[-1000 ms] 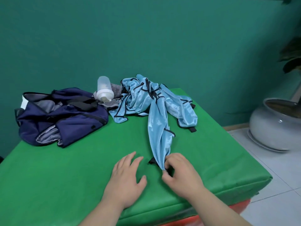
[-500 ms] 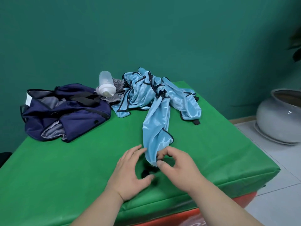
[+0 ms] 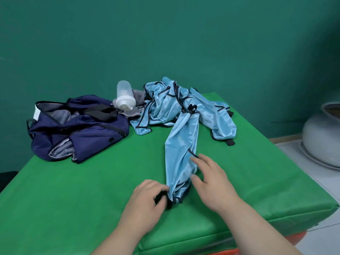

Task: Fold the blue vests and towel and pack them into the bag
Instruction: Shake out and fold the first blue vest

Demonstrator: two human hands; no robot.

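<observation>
Plain indoor room, home-like, teal painted wall point(image 3: 202, 43), green padded table top point(image 3: 73, 199) against it, pale tiled floor point(image 3: 327, 238) at the right; large grey ceramic pot point(image 3: 320, 137) on a saucer point(image 3: 311, 157) by the skirting point(image 3: 287, 139)

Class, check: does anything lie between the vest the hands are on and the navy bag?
Nothing visible does: bare green mat separates the vest from the bag. The bottle sits farther back, beside the bag's far corner.
</observation>
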